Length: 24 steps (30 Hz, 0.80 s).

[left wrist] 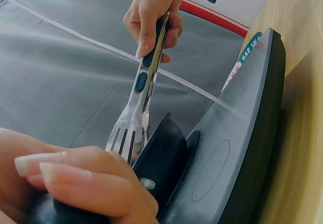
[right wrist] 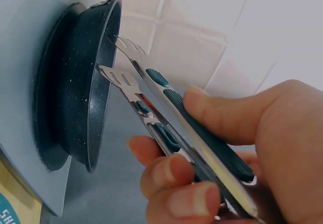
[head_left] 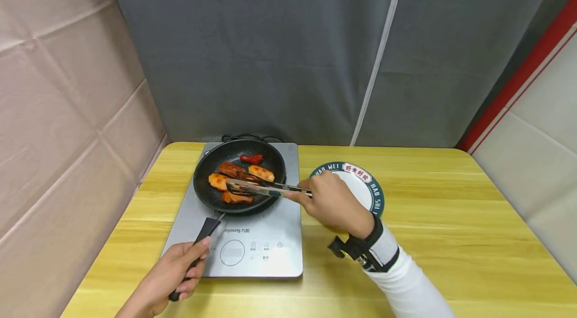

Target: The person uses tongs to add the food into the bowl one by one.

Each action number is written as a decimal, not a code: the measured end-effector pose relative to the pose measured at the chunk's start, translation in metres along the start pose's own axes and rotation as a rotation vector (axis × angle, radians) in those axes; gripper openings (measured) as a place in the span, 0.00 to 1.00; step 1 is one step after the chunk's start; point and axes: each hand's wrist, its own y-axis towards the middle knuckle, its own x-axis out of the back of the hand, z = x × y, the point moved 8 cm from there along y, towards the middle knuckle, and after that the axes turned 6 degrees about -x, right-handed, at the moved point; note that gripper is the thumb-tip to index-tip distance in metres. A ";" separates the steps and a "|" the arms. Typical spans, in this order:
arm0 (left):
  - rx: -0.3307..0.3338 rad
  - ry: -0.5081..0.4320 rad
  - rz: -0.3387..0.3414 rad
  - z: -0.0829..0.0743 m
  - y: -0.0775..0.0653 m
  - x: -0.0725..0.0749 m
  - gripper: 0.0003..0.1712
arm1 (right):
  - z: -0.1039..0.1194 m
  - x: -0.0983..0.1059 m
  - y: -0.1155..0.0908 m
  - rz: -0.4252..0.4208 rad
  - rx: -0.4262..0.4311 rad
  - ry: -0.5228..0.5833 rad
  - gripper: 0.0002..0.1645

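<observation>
A black frying pan [head_left: 275,157] sits on a silver induction cooker [head_left: 288,228]. Inside are several pieces of browned chicken, among them a yellowish wing piece [head_left: 261,173], a red piece [head_left: 251,159] and a drumstick [head_left: 236,198]. My left hand [head_left: 178,270] grips the pan's black handle [head_left: 208,228]. My right hand [head_left: 331,200] holds metal tongs [head_left: 270,189] with dark green grips, thumb on one arm and fingers on the other. The slotted tips reach over the pan among the pieces; in the right wrist view they stand apart. Whether they touch a piece is hidden.
A white plate [head_left: 377,203] with a dark green lettered rim lies right of the cooker, partly behind my right hand. A black cable [head_left: 245,135] runs behind the pan. A grey curtain [head_left: 270,47] hangs at the back of the wooden table [head_left: 451,218].
</observation>
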 end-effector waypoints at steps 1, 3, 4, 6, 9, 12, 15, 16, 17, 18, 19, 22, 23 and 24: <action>0.002 -0.001 0.001 0.000 0.000 0.000 0.23 | -0.001 0.000 0.001 0.001 -0.007 -0.005 0.23; 0.004 -0.004 0.002 0.000 0.000 0.000 0.22 | -0.004 -0.001 0.002 0.000 -0.008 -0.007 0.23; 0.004 -0.004 0.002 0.000 0.000 -0.001 0.22 | -0.005 -0.002 0.003 0.000 -0.004 -0.007 0.23; 0.005 -0.004 0.001 -0.001 0.000 -0.001 0.22 | -0.006 -0.003 0.004 0.000 0.005 0.004 0.25; 0.004 -0.003 -0.003 -0.001 0.000 -0.001 0.22 | -0.007 -0.007 0.006 0.020 0.022 0.032 0.29; 0.002 -0.004 -0.005 -0.001 0.001 -0.001 0.22 | -0.006 -0.011 0.008 0.059 0.023 0.065 0.30; 0.005 -0.006 -0.010 -0.001 0.000 -0.001 0.23 | -0.005 -0.015 0.011 0.097 0.023 0.089 0.29; 0.006 -0.007 -0.010 -0.001 0.000 -0.001 0.22 | -0.004 -0.017 0.012 0.106 0.023 0.089 0.29; 0.007 -0.008 -0.011 -0.001 0.000 -0.001 0.22 | -0.004 -0.018 0.013 0.111 0.027 0.088 0.28; 0.009 -0.009 -0.012 -0.001 0.000 -0.001 0.22 | -0.003 -0.019 0.014 0.115 0.031 0.083 0.28; 0.010 -0.009 -0.012 -0.001 0.000 -0.001 0.23 | -0.001 -0.019 0.015 0.117 0.037 0.079 0.27; 0.009 -0.010 -0.011 -0.001 0.000 -0.001 0.23 | 0.004 -0.018 0.017 0.104 0.065 0.061 0.27; 0.009 -0.010 -0.011 0.000 0.000 -0.001 0.23 | 0.006 -0.017 0.017 0.096 0.077 0.055 0.27; 0.010 -0.012 -0.011 0.000 0.000 -0.001 0.22 | 0.008 -0.016 0.017 0.086 0.088 0.047 0.28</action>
